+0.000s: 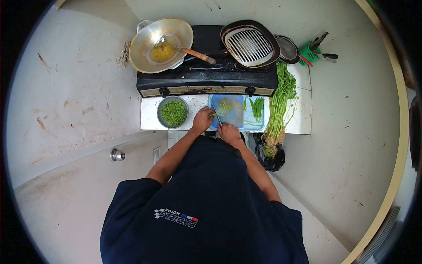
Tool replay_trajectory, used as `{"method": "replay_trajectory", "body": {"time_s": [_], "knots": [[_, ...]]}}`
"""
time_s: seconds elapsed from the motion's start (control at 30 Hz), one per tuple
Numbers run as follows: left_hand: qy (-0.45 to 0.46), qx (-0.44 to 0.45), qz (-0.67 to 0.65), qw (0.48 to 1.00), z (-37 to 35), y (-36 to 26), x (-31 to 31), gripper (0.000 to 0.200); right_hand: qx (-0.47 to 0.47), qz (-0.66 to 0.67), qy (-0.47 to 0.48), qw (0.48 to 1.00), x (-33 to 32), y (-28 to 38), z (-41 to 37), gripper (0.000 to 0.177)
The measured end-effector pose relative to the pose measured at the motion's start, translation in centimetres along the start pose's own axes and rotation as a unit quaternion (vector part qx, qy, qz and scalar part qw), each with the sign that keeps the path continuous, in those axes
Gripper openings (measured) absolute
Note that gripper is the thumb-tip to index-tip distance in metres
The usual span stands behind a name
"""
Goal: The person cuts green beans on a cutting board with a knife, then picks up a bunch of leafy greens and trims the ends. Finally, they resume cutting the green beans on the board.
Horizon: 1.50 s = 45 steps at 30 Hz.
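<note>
My right hand (229, 132) is closed round the handle of a knife (219, 119), whose narrow blade points up and left across a blue cutting board (233, 118). At the board's left edge, my left hand (203, 119) is closed, its fingertips beside the blade. A thin green bean seems to stick out of them, though most of it is hidden. Small chopped green pieces (225, 106) lie on the board. Whole green beans (257, 108) rest in a light blue tray (263, 124) on the right. Left of my hands stands a grey bowl (159, 118) full of chopped green pieces (174, 112).
Behind the board is a black gas stove (206, 79) bearing a wok (137, 55) with a wooden-handled spatula (200, 55) and a grill pan (226, 31). Leafy greens with roots (279, 105) overhang the counter's right side above a black bag (274, 163). A green basket (309, 53) holds utensils.
</note>
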<state>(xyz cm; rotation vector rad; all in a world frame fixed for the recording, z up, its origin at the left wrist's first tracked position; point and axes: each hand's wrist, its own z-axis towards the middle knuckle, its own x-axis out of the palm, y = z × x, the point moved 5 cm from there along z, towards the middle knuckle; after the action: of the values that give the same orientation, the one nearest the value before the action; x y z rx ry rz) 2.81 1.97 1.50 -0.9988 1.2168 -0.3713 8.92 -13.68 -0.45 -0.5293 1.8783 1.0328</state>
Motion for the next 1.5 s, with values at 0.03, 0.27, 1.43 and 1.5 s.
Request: {"method": "replay_trajectory", "body": {"time_s": [0.03, 0.27, 1.43, 1.5], "knots": [[0.001, 0.004, 0.008, 1.0, -0.1, -0.1, 0.0, 0.015, 0.002, 0.002, 0.003, 1.0, 0.1, -0.2, -0.3, 0.045], [0.019, 0.014, 0.022, 0.999, -0.5, 0.4, 0.5, 0.015, 0.012, 0.01, 0.031, 0.999, 0.3, -0.6, -1.0, 0.044], [-0.023, -0.024, -0.041, 0.999, -2.2, 0.2, 1.5, 0.016, 0.031, -0.005, 0.034, 0.999, -0.3, -0.8, -1.4, 0.046], [-0.021, -0.02, -0.035, 0.999, -2.2, 0.2, 1.5, 0.017, 0.033, -0.004, 0.04, 0.999, -0.4, -0.6, -1.7, 0.047]]}}
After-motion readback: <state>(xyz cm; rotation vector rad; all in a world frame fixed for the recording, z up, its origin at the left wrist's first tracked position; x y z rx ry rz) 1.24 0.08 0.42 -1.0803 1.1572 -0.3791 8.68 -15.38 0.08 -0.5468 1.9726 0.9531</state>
